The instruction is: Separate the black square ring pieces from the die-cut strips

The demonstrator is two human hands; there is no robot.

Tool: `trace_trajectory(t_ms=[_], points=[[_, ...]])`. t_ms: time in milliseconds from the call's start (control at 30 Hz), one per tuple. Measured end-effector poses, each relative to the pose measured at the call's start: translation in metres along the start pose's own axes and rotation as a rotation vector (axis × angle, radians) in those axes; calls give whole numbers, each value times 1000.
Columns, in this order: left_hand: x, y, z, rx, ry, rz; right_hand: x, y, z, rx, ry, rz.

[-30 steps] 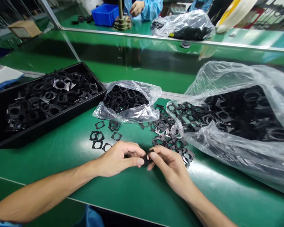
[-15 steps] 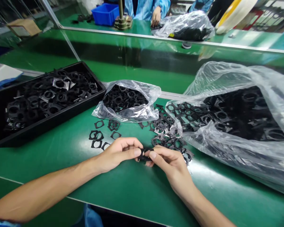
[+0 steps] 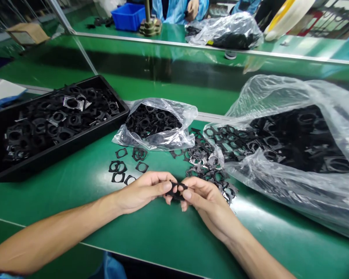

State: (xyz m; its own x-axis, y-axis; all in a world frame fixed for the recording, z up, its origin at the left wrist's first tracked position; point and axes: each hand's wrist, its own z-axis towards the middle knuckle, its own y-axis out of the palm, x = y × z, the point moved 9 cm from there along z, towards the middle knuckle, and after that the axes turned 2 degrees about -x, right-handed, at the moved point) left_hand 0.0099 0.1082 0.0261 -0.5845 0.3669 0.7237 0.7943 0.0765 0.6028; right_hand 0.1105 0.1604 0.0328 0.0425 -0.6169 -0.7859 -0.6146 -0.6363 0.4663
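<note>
Between my hands is a small black frame (image 3: 177, 195) with a round hole, held above the green table (image 3: 151, 236). My left hand (image 3: 151, 188) pinches its left end between thumb and fingers. On its right end, my right hand (image 3: 202, 193) has a similar pinch, and fingertips show behind the hole. Several loose black frames (image 3: 141, 167) lie just beyond my left hand. A heap of such frames (image 3: 205, 159) spreads beyond my right hand, some of it inside the mouth of a large clear plastic bag (image 3: 279, 193).
A long black tray (image 3: 84, 141) full of black and silvery frames stands at the left. A smaller clear bag (image 3: 189, 112) of black frames lies in the middle. Across the bench are a blue bin (image 3: 128, 17), a wrapped bag (image 3: 229, 31) and a co-worker's hand (image 3: 192, 8).
The black frame has tilted a little, so its hole shows more openly between my fingers. The co-worker's hand across the bench has lifted from the tabletop.
</note>
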Motion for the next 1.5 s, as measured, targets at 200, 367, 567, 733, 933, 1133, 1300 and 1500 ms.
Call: trace_trajectory(t_ms=[200,367,567,733,933,1133,1300,1500], points=[[4,-4,0,50,61,38,2,-3,3,-10,-6,-12],[16,-14,-3,177,151,278,-7,-7,0,78,-85,-145],[21,-13,-4,221,172,310,-12,-12,-2,163,-149,-199],[17,-16,-4,209,168,287,-13,-15,0,165,-162,-158],[20,-14,-6,210,190,376,-20,-8,-5,135,-206,-225],[20,-9,-8,225,184,446,-21,-6,-6,126,-248,-280],[18,-7,-7,188,203,502,-18,-9,-2,139,-245,-289],[19,-5,-8,178,234,572,-14,-8,-2,97,-203,-266]])
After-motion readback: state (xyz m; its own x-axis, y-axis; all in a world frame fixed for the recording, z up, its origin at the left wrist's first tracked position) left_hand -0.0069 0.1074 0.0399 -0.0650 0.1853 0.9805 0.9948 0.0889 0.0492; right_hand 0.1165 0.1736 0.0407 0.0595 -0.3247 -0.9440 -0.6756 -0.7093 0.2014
